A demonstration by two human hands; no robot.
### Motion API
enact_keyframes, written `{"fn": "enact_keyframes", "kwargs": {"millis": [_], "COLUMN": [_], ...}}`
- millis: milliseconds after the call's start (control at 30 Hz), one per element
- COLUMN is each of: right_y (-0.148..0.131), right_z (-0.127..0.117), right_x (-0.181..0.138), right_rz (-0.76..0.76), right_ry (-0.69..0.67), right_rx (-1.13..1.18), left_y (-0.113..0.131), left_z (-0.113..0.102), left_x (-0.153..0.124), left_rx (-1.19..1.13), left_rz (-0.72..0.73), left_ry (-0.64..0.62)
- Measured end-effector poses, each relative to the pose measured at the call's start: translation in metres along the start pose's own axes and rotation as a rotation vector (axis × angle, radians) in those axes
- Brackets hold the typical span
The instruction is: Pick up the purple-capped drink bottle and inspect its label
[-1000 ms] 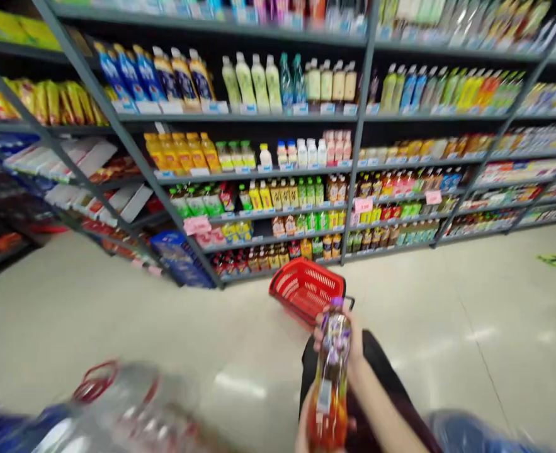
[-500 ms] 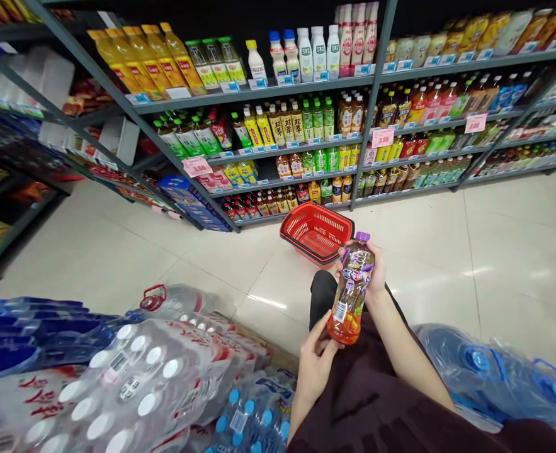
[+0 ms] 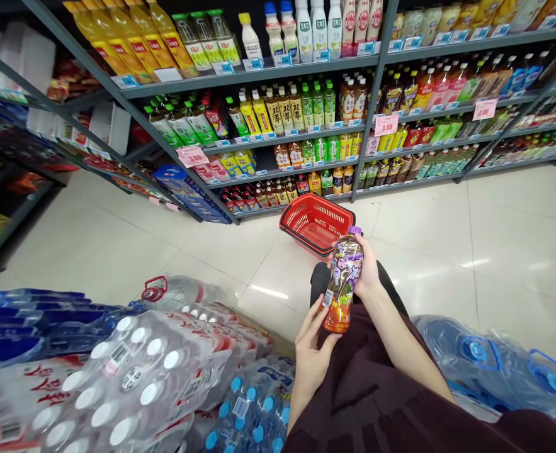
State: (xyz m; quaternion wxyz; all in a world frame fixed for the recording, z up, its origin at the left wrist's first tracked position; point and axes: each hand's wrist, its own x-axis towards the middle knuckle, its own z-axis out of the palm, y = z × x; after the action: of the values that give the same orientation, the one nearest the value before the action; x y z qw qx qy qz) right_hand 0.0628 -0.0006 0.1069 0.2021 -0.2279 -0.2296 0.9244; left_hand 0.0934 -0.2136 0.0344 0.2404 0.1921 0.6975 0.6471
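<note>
Both my hands hold one clear drink bottle [image 3: 344,283] with a purple cap, a purple printed label and amber liquid near its base. It is tilted, with the cap pointing away from me. My right hand [image 3: 368,267] wraps round the upper part below the cap, its fingertips showing on the far side. At the bottom end, my left hand [image 3: 313,346] grips the base between thumb and fingers. Just beyond the bottle, a red plastic shopping basket [image 3: 318,221] with black handles rests on the floor, its right corner partly hidden by the bottle and my hand.
Shelves [image 3: 254,144] of bottled drinks run across the front. Shrink-wrapped packs of white-capped bottles [image 3: 131,377] and blue-capped bottles [image 3: 252,409] stack at lower left. Large blue water jugs [image 3: 485,362] stand at right. Pale tiled floor [image 3: 202,251] lies between.
The bottle has turned in my hands, bringing more of its front label into view and shifting the barcode to the left edge. It has moved slightly left. The basket stays on the floor.
</note>
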Motion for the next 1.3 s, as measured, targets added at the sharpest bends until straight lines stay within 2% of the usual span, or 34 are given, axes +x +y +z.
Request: {"fn": "enact_keyframes", "kwargs": {"millis": [100, 167, 300, 433, 533, 667, 933, 1100, 1300], "right_y": [0.003, 0.004, 0.003, 0.0, -0.002, -0.005, -0.008, -0.011, -0.012], "right_z": [0.003, 0.004, 0.0, -0.009, -0.012, -0.011, -0.004, -0.003, -0.008], "right_x": [-0.003, -0.005, -0.005, -0.004, -0.003, 0.0, 0.002, 0.001, 0.004], "right_rz": [0.028, 0.049, 0.092, 0.075, 0.03, 0.024, 0.034, 0.053, 0.057], "right_ry": [-0.019, -0.092, -0.266, -0.317, -0.304, -0.233, -0.055, -0.009, -0.06], "right_rx": [-0.037, -0.046, -0.04, 0.032, 0.092, 0.146, 0.084, 0.058, 0.035], "left_y": [0.003, 0.002, -0.002, 0.001, 0.007, 0.014, 0.014, 0.006, 0.002], "left_z": [-0.002, -0.004, -0.006, -0.007, -0.008, -0.007, 0.0, -0.001, -0.007], "left_x": [0.005, 0.006, 0.003, -0.003, -0.005, -0.003, -0.002, -0.001, 0.001], "left_rx": [-0.139, -0.189, -0.232, -0.217, -0.174, -0.14, -0.133, -0.024, 0.152], "left_rz": [-0.086, -0.11, -0.115, -0.19, -0.248, -0.25, -0.312, -0.254, 0.013], "left_ry": [0.012, 0.001, -0.026, -0.074, -0.118, -0.125, -0.169, -0.099, -0.035]}}
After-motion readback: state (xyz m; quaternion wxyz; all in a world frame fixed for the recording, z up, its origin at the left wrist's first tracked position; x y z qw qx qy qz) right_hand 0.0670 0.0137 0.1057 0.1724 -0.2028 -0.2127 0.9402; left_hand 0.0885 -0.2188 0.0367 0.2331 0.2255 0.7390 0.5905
